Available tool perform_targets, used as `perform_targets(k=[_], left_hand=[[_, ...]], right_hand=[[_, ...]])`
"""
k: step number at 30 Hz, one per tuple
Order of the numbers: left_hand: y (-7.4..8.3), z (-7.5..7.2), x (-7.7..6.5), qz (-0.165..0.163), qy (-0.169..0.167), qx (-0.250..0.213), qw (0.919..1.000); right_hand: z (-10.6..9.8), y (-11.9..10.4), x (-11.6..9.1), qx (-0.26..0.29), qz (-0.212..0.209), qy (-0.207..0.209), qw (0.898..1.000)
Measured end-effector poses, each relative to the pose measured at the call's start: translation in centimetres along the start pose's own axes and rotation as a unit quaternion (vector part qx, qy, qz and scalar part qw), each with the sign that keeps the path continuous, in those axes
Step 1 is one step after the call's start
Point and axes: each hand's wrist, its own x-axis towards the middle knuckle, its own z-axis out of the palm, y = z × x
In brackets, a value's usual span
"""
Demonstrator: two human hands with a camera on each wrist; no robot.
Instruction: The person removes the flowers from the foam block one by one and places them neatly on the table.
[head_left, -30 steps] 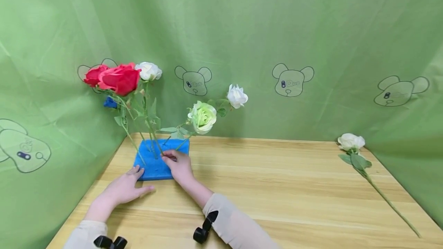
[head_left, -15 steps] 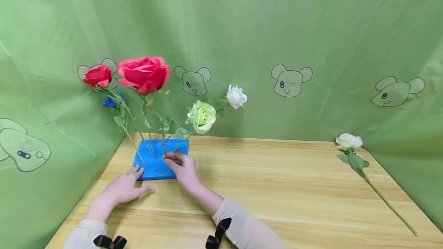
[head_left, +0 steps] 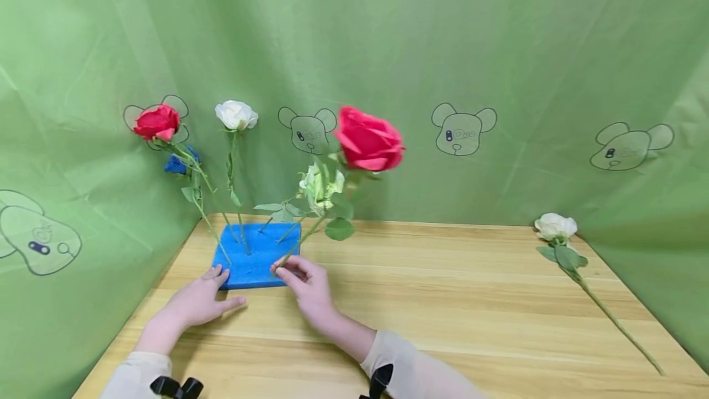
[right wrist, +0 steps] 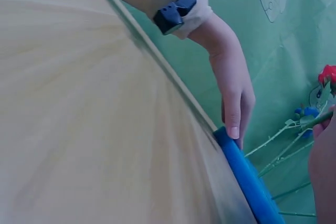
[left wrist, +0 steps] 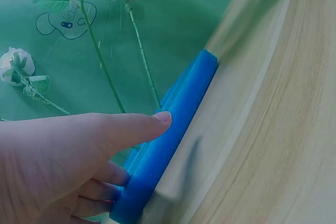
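My right hand (head_left: 312, 294) pinches the stem of a large red rose (head_left: 370, 140) low down, close over the front right of a blue foam block (head_left: 252, 277). The rose leans right, and its bloom covers the white flower behind. My left hand (head_left: 196, 302) rests at the block's front left corner, fingers stretched out. In the left wrist view that thumb lies along the block's edge (left wrist: 176, 140). Standing in the block are a smaller red rose (head_left: 157, 122), a blue flower (head_left: 177, 164), a white rose (head_left: 236, 115) and a pale green rose (head_left: 318, 189), partly overlapped by leaves.
A white rose (head_left: 556, 226) with a long stem lies on the wooden table (head_left: 454, 300) at the far right. Green cloth (head_left: 410, 36) with bear-head drawings hangs round the back and sides. Black wrist cameras (head_left: 177, 388) sit on both sleeves.
My right hand has moved right and toward me with the large red rose, whose bloom swung from the left group across to the right. The left hand stays at the block.
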Motion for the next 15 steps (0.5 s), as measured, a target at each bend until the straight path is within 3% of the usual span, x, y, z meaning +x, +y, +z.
perform_targets(k=[8,15], left_hand=[[-0.4,0.2,0.2,0.009,0.004,-0.005,0.9999],[-0.1,-0.1,0.0,0.011,-0.006,-0.006,0.9999]], right_hand=[[-2.4,0.0,-1.7,0.066,0.044,0.028,0.997],[-4.6,-0.1,-2.6,0.099,0.11,0.078,0.986]])
